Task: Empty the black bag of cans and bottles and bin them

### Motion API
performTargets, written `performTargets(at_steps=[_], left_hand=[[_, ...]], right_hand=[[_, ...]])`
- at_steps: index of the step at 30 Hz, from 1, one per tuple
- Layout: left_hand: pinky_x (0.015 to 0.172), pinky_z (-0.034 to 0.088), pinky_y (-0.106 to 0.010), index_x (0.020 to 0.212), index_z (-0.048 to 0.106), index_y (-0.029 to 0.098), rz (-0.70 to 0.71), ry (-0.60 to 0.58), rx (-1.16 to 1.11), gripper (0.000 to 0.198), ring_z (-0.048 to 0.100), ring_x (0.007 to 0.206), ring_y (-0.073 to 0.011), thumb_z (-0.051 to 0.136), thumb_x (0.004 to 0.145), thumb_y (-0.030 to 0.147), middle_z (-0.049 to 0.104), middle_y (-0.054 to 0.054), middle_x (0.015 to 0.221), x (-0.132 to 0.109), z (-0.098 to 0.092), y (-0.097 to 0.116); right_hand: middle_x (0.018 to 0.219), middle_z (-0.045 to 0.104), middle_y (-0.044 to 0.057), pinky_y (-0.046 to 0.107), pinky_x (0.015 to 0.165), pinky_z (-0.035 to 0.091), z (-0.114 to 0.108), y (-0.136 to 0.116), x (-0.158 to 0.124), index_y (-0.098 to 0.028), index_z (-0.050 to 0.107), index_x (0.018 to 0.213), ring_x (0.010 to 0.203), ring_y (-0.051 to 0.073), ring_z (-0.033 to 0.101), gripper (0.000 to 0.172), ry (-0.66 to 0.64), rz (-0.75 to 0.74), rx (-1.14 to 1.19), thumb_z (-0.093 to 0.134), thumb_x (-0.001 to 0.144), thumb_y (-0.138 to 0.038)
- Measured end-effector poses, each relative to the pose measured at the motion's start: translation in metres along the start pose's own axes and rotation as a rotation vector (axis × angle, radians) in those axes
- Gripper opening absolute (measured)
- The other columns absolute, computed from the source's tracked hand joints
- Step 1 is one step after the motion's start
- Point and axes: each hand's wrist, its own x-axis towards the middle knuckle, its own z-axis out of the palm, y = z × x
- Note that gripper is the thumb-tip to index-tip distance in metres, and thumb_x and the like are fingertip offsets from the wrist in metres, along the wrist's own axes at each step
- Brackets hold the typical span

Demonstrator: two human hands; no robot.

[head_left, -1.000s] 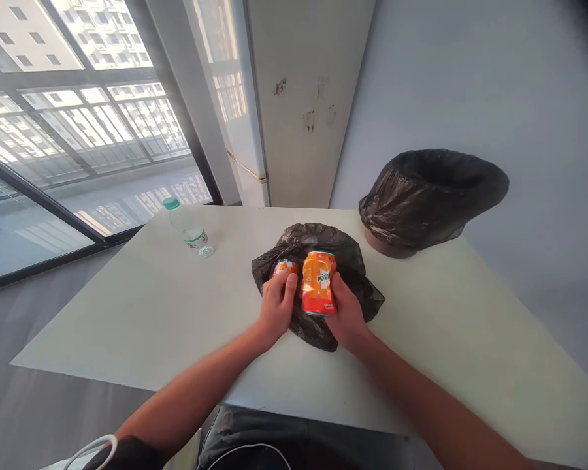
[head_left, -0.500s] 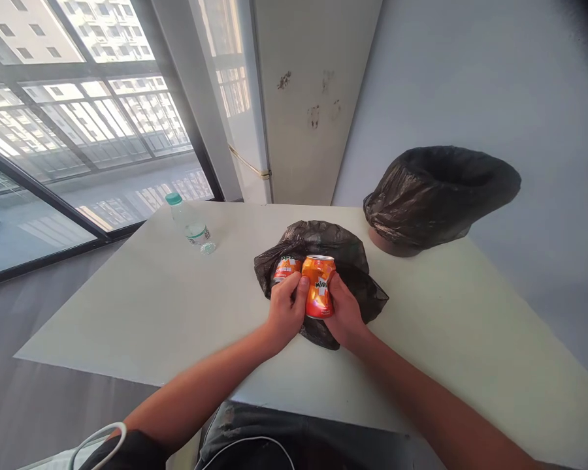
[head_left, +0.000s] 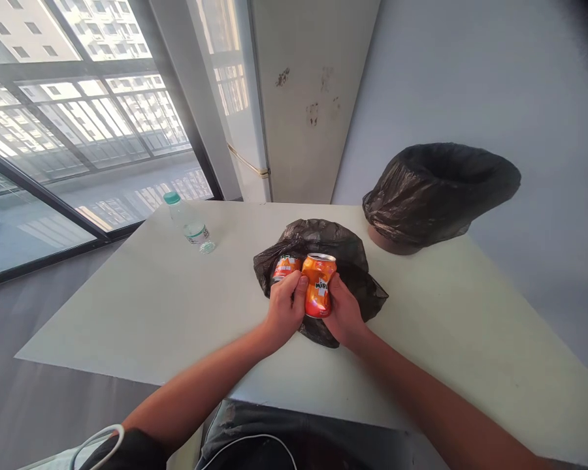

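Note:
An orange Mirinda soda can [head_left: 316, 300] stands nearly upright between my two hands, its front looking dented. My left hand [head_left: 285, 305] is closed against the can's left side, with the thumb at its edge. From the right, my right hand [head_left: 345, 310] wraps the same can, its thumb near the label. Behind my left hand, a second orange can [head_left: 287, 266] shows in part, resting on a crumpled black plastic bag [head_left: 326, 232]. The fingers behind the held can are hidden.
A clear plastic bottle [head_left: 190, 225] with a green cap is at the table's far left. At the back right sits a bin lined with a black bag [head_left: 421, 202]. The white table [head_left: 142, 307] meets a wall on the right; a refrigerator [head_left: 304, 143] stands behind it.
The held can has tipped slightly, so more of its lid shows, and its front looks more dented. Both hands keep their places around it.

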Motion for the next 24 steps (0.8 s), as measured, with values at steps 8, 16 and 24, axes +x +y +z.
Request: performTargets(at_steps=[8, 16, 24], left_hand=[[0.058, 0.03, -0.03, 0.071, 0.033, 0.021, 0.041, 0.046, 0.023, 0.043, 0.036, 0.061, -0.0131, 0.044, 0.111, 0.033, 0.04, 0.002, 0.066, 0.005, -0.006, -0.003], [0.086, 0.055, -0.034, 0.115, 0.062, 0.021, 0.172, 0.029, -0.041, 0.018, 0.067, 0.102, -0.0212, 0.065, 0.101, 0.032, 0.07, -0.009, 0.113, 0.014, -0.019, -0.005], [0.083, 0.06, -0.036, 0.129, 0.064, 0.021, 0.109, 0.031, -0.027, 0.047, 0.071, 0.097, -0.0219, 0.081, 0.088, 0.037, 0.075, -0.01, 0.114, 0.011, -0.016, -0.003]], right_hand=[[0.14, 0.068, 0.005, 0.049, 0.116, 0.05, -0.002, -0.013, -0.003, -0.031, 0.066, 0.134, 0.135, 0.032, 0.059, 0.051, -0.214, -0.134, -0.166, 0.081, 0.091, -0.056], [0.137, 0.068, 0.008, 0.05, 0.113, 0.051, -0.011, -0.037, -0.001, -0.027, 0.066, 0.134, 0.128, 0.033, 0.063, 0.056, -0.158, -0.293, -0.394, 0.09, 0.084, -0.037], [0.128, 0.074, 0.008, 0.052, 0.109, 0.054, -0.021, -0.027, 0.007, -0.027, 0.073, 0.123, 0.124, 0.034, 0.066, 0.051, -0.182, -0.061, -0.175, 0.09, 0.082, -0.053]])
